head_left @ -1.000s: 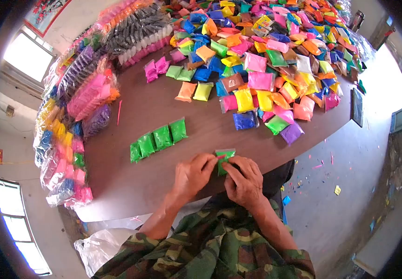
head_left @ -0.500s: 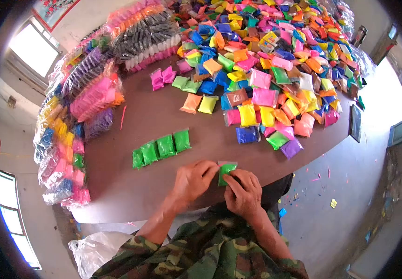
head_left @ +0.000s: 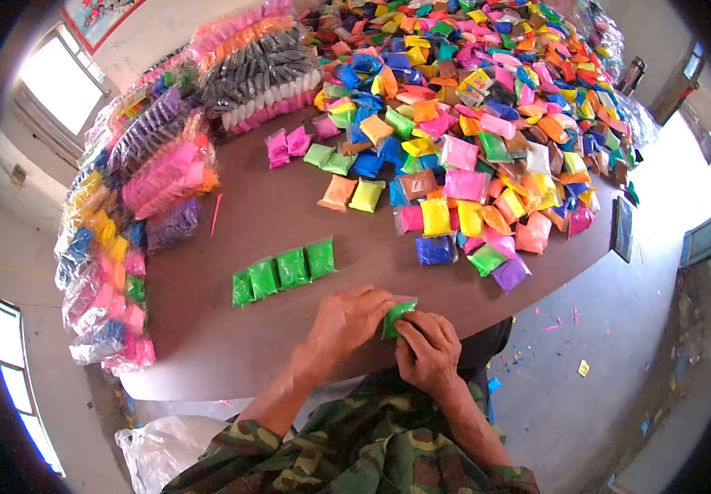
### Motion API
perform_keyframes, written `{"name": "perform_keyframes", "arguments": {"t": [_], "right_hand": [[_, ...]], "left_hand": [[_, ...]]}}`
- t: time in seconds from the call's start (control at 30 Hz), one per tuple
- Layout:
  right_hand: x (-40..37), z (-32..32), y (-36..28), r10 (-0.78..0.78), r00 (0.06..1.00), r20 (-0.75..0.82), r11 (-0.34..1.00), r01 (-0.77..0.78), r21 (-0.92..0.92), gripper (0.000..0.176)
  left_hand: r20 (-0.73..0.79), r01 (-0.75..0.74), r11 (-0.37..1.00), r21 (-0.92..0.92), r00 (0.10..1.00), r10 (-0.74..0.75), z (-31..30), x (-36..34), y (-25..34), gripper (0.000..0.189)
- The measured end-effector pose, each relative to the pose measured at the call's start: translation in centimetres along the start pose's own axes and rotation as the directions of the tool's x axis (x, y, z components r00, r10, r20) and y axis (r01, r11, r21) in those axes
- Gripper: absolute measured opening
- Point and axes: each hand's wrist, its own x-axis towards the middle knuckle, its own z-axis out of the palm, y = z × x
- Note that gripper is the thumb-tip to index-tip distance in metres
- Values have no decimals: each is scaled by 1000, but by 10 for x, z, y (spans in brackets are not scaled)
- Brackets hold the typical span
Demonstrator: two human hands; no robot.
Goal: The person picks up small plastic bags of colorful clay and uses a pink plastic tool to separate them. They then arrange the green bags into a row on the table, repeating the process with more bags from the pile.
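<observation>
both hands are pinching one green packet (head_left: 396, 317) at the near edge of the brown table (head_left: 290, 214): the left hand (head_left: 351, 317) and the right hand (head_left: 428, 350) are closing their fingers on it. a row of four green packets (head_left: 283, 269) is lying just beyond, and a heap of mixed-colour packets (head_left: 479, 123) is spreading farther back.

Left hand (head_left: 347, 319), right hand (head_left: 428, 352), fingertips apparently pinched together
</observation>
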Motion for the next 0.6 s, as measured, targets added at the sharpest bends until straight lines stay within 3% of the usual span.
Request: {"name": "perform_keyframes", "arguments": {"t": [0.1,0.3,0.5,0.6], "right_hand": [[0,-1,0,5,1000,12,1000,-5,1,37],[-2,1,0,17,1000,4,1000,-17,-3,41],[6,-4,-5,20,1000,-19,1000,-20,10,35],[5,-4,-5,29,999,-23,999,-28,29,36]], "left_hand": [[79,3,994,112,997,-12,-4,15,-6,13],[172,-123,992,37,978,115,-4,27,2,13],[94,-45,990,136,995,32,-8,35,7,12],[24,-14,999,36,1000,13,-15,22,18,11]]}}
